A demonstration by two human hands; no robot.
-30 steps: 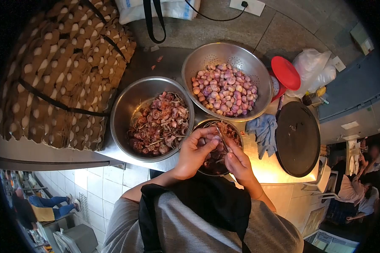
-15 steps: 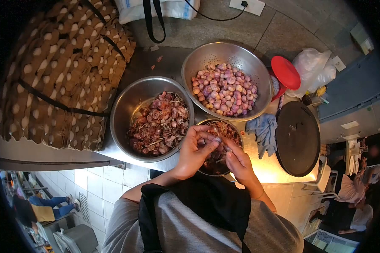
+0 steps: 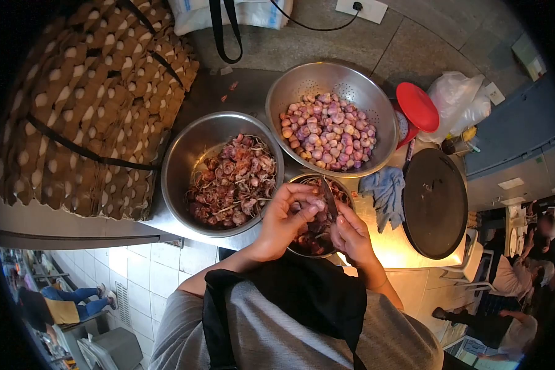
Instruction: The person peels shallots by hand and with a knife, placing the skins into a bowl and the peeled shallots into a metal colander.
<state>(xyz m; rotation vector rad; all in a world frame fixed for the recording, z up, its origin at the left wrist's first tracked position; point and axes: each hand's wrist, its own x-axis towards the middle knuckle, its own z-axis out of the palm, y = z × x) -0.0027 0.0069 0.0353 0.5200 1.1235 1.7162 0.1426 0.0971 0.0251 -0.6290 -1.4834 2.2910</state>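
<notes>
The left hand [image 3: 282, 227] pinches a small shallot [image 3: 318, 203] between thumb and fingertips, while the right hand [image 3: 354, 240] grasps a knife [image 3: 329, 200], its blade pointing away from the body just beside the shallot; whether the edge touches it cannot be told. Both hands work above a small bowl [image 3: 300, 177] of dark red skins, a sensible spot, since scraps should drop straight in. For clean work, the shallot is best kept firm but not squashed, the left fingertips tucked back from the edge, and the blade moved in short, shallow strokes, because something this small and probably slick could roll. The shallot, partly covered by the fingers, looks pale pinkish purple and faintly shiny, close in colour to the smooth, rounded ones in the colander [image 3: 288, 86] beyond, and paler than the rough, papery, stringy heap in the larger bowl [image 3: 180, 168].
</notes>
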